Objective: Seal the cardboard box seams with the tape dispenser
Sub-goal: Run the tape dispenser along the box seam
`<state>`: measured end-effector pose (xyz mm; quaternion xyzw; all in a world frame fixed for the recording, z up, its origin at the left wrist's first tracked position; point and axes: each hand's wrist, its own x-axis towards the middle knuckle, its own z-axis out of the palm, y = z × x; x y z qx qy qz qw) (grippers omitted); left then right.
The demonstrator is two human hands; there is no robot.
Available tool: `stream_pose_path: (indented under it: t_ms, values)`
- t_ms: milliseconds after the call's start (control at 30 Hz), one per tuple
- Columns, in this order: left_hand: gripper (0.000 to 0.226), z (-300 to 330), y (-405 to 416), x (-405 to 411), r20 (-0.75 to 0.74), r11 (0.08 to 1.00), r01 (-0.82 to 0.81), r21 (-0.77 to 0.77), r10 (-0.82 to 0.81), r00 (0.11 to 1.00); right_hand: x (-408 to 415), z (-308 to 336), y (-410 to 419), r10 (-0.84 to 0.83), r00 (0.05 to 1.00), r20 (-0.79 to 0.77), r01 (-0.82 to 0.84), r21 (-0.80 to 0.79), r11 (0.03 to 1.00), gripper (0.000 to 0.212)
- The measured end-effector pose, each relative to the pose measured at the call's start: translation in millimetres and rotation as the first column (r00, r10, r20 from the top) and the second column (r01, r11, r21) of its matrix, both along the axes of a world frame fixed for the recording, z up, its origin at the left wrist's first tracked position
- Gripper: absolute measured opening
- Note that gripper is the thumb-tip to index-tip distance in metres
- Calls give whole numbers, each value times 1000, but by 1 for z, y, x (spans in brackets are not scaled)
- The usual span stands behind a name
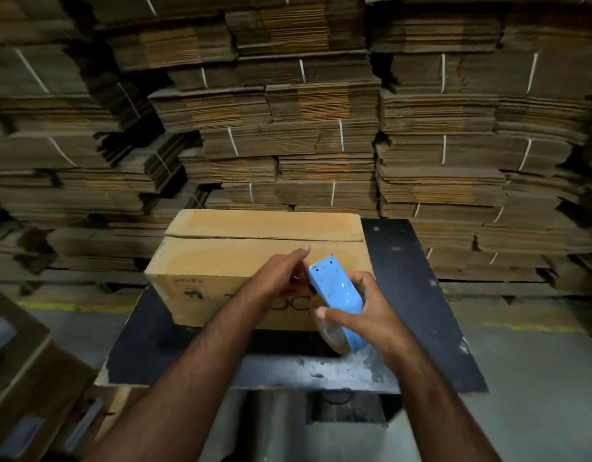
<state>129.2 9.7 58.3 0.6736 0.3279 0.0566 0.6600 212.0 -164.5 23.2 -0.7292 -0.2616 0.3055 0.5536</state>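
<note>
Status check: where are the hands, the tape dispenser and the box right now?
Right hand gripping blue tape dispenser. Left hand at its front end. Cardboard box on black table, top seam untaped. Nothing in the way.

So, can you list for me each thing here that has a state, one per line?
cardboard box: flaps closed, top seam shows no tape that I can make out
tape dispenser: held above the box, tilted
right hand: gripping the dispenser
left hand: fingers at the dispenser's front end
flattened cartons: bundled with strings, stacked behind
black table: carrying the box
</note>
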Motion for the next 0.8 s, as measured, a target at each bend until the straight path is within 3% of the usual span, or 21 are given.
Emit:
stream_pose_path:
  t_ms: [100,200,267,367,567,667,800]
  values:
    - [36,-1,9,-19,-54,996,-42,-84,38,998,-7,-5,9,75,997,32,-74,-19,997,69]
    - [26,-2,15,-32,-16,970,-138,-200,137,990,-14,-3,20,123,991,61,-121,-33,992,69]
    - [16,1,16,-39,2,965,-166,-200,170,985,-18,2,27,176,979,101,-172,-49,984,74]
    - [16,8,21,-50,0,970,-171,-171,174,985,-24,11,38,244,953,179,-228,-103,968,85]
    - [32,29,39,-63,23,966,-228,-120,233,972,-25,34,57,263,860,437,-195,-195,961,69]
    - [36,45,46,-66,90,960,-218,-173,236,968,-22,52,64,272,809,521,-203,-187,961,68]
    - [22,71,51,-60,166,968,-206,-140,228,959,-16,72,75,227,731,644,-147,-176,973,70]
